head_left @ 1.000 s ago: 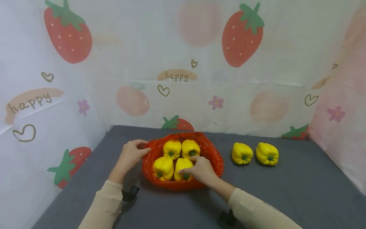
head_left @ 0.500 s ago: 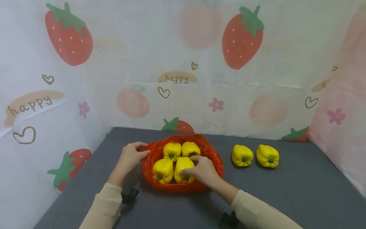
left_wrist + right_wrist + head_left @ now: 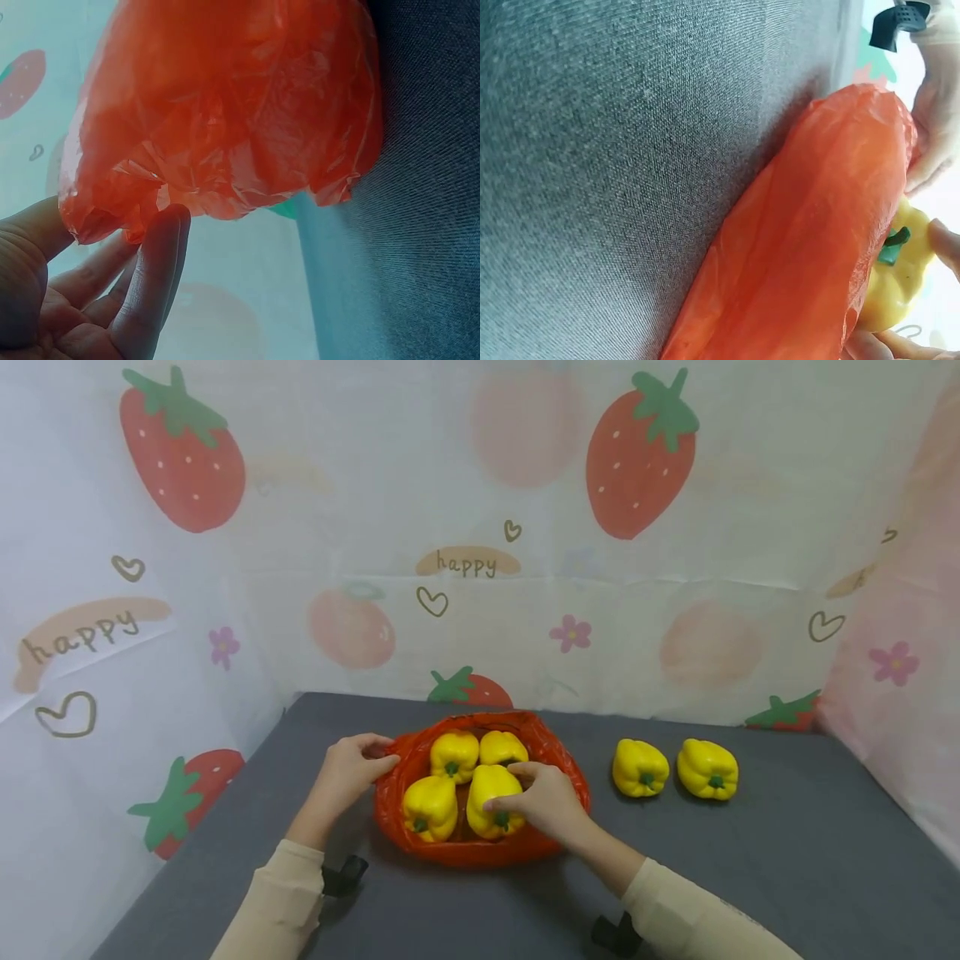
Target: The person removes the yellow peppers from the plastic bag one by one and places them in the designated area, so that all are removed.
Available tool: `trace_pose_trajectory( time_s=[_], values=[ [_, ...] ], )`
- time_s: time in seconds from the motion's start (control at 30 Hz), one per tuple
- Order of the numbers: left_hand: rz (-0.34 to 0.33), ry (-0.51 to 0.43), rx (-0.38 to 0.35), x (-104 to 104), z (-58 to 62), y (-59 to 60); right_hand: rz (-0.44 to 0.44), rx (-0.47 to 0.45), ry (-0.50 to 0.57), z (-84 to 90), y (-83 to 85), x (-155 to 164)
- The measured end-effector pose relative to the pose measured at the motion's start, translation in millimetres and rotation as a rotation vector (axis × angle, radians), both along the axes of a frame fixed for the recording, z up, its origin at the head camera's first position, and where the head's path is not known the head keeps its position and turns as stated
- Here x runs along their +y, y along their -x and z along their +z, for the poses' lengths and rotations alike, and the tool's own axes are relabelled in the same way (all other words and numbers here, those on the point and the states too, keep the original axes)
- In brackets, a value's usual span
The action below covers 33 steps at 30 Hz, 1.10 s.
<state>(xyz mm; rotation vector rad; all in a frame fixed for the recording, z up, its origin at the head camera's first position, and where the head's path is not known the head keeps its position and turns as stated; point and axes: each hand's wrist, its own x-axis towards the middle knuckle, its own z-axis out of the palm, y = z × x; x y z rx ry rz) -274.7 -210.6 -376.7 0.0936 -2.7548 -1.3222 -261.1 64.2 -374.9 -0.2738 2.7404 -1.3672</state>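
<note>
bag: crinkled orange-red plastic bag (image 3: 558,758)
peppers: glossy yellow bell peppers (image 3: 491,793), green stems
counter: dark grey cloth counter (image 3: 750,860)
backdrop: white strawberry-print sheet (image 3: 637,452)

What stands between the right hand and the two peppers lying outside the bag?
Only the bag's right rim. The right hand grips a pepper inside it; beyond the rim, bare grey table leads to the two peppers.

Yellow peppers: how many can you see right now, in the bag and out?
6. Four sit in the red bag: back left, back right, front left, and front right under the right hand. Two lie on the grey mat to the right. More may be hidden underneath.
</note>
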Motion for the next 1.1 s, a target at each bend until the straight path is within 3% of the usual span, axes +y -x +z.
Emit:
trace_pose_trajectory(
  time_s=[0.37,0.83,1.1],
  values=[
    [0.016,0.045,0.016,-1.1,4.6,-4.9,0.02,-0.028,0.035,0.4,0.9,-1.0],
    [0.001,0.009,0.013,2.3,5.5,-1.7,-0.001,-0.045,0.071,10.4,4.5,4.6],
    [0.014,0.02,0.008,0.3,3.7,-1.7,0.006,-0.098,0.101,11.6,4.2,8.8]
  ],
)
